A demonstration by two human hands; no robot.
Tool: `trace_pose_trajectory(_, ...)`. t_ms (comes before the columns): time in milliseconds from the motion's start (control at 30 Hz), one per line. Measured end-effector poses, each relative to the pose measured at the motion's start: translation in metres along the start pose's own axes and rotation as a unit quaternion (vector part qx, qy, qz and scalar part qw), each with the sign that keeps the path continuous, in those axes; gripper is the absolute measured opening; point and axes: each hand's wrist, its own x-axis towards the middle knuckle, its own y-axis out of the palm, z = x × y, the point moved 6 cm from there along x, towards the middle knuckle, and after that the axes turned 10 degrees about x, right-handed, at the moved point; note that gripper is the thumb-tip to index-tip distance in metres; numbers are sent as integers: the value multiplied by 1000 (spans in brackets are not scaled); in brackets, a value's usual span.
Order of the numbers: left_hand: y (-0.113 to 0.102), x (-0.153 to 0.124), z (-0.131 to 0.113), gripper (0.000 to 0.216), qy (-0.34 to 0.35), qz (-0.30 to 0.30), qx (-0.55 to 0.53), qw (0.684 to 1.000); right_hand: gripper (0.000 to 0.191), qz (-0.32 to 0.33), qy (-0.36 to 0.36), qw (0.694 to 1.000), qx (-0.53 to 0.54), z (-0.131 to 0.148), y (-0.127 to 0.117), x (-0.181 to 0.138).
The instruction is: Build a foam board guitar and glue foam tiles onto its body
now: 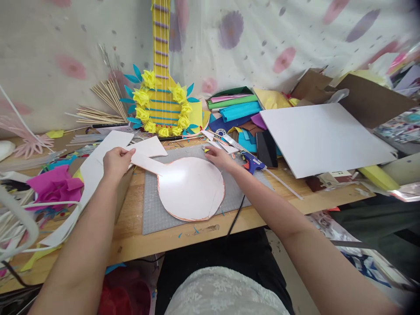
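A white foam-board cutout point(192, 188), round with a straight narrow neck, lies on a grey cutting mat point(151, 208). An orange line runs along parts of its edge. My left hand point(117, 164) is closed on the end of the neck, thumb and fingers pinching it. Just beyond the round part's far edge is my right hand point(216, 156), its fingers curled together. A small yellow bit shows at those fingertips, but I cannot make out what it belongs to. To the right of that hand lies a blue glue gun point(253, 162) with a long glue stick.
A yellow paper guitar point(163, 100) with flowers stands against the curtain. White board offcuts point(149, 147) lie behind my left hand. At right are a phone point(266, 148) and a large white board point(328, 135). Magenta paper point(55, 186) and white cables crowd the left.
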Motion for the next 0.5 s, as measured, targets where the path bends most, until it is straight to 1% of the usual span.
trace_pose_trajectory(67,-2,-4,-5,34,8,-3,22,1000,39,-28,-21,998,-45,5,-10,0)
trace_pose_trajectory(133,-4,-7,-8,40,6,1,38,999,35,-42,-36,992,-116,8,-21,-3)
trace_pose_trajectory(233,-8,-9,-6,42,-4,1,70,998,35,-37,-55,968,-243,11,-31,-9)
trace_pose_trajectory(300,-10,-9,-4,36,3,6,90,996,39,-24,-73,944,-322,12,-31,-13)
trace_pose_trajectory(367,-13,-8,-1,23,19,10,96,995,44,-9,-83,922,-379,11,-26,-16)
trace_pose_trajectory(433,-20,-5,4,12,24,-3,83,996,48,1,-76,911,-406,7,-19,-18)
trace_pose_trajectory(500,-31,-1,11,12,18,-25,52,998,48,1,-63,909,-412,3,-14,-19)
